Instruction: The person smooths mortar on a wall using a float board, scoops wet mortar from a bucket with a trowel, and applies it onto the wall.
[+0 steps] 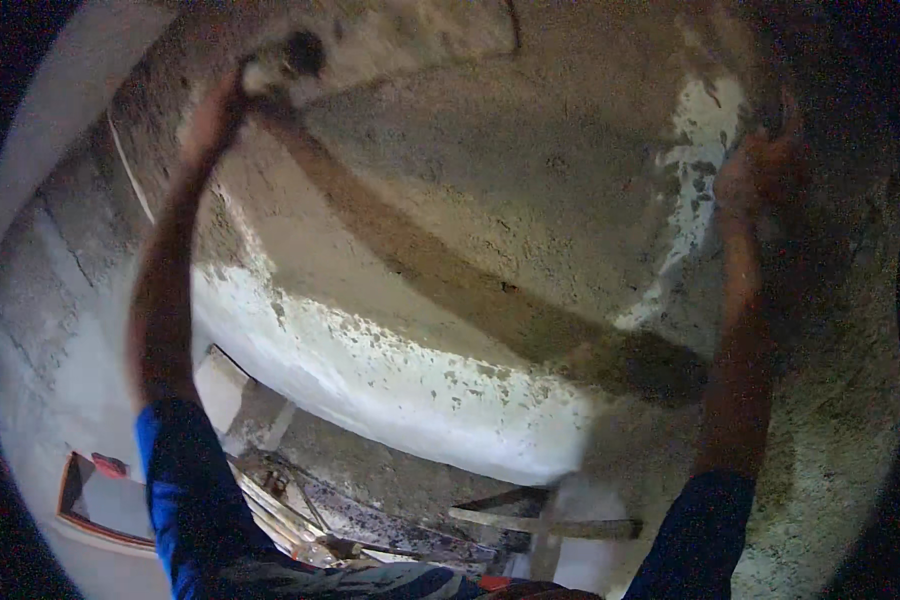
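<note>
Head view: arms raised to a rough brown-grey plastered surface [400,250], which fills most of the frame; landmark is the curved white band [400,375] crossing its lower part. Left hand [213,120] well above the band's left end, fingers bent by a small pale object [264,76]; blurred, cannot tell whether they close on it or how wide they stand. Right hand [760,175] above and right of the band's right end, just beside a flaky white patch [695,112]; fingers look curled, cannot tell whether anything is in them. Long dark shadow [420,265] slants over the plaster above the band, from near the left hand toward the right forearm. Blue sleeves [183,490] lower than the band, one either side. Beneath the band: pale strips [270,512] near its left half, a light bar [550,523] under its right end. Red item [110,465] below and left of it.
</note>
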{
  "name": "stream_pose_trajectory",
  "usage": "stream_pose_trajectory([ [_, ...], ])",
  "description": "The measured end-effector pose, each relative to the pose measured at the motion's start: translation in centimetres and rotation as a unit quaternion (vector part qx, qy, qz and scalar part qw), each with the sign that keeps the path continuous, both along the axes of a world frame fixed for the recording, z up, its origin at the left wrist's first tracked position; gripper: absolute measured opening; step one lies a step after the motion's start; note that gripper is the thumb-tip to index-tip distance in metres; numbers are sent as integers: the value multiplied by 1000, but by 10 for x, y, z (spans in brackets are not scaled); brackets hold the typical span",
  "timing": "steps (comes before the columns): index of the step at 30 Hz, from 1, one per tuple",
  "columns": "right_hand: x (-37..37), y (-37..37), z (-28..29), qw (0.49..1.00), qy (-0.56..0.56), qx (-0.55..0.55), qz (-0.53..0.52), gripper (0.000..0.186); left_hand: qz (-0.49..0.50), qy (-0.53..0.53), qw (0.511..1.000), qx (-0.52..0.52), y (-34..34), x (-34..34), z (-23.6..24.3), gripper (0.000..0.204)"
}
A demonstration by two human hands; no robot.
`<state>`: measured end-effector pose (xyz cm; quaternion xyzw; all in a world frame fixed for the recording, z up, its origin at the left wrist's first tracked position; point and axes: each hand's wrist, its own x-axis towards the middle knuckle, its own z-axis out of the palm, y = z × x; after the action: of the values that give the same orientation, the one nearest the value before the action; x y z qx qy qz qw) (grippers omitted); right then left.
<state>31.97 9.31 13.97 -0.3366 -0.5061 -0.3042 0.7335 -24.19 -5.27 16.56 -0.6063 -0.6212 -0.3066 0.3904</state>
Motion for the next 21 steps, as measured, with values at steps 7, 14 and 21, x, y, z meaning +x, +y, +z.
stream_pose_trajectory([
  [7, 37, 26, 0, 999, -25, 30, 17, 43, -46, 204, 976, 59, 49, 185, -50, 47],
  [14, 31, 26, -4, 983, -5, 37, 182, 47, 171, 63, 983, -7, 21, 154, 58, 53],
  [21, 31, 22, 0, 990, -100, 60, 77, 69, 72, 162, 978, 110, 22, 87, 28, 51],
])
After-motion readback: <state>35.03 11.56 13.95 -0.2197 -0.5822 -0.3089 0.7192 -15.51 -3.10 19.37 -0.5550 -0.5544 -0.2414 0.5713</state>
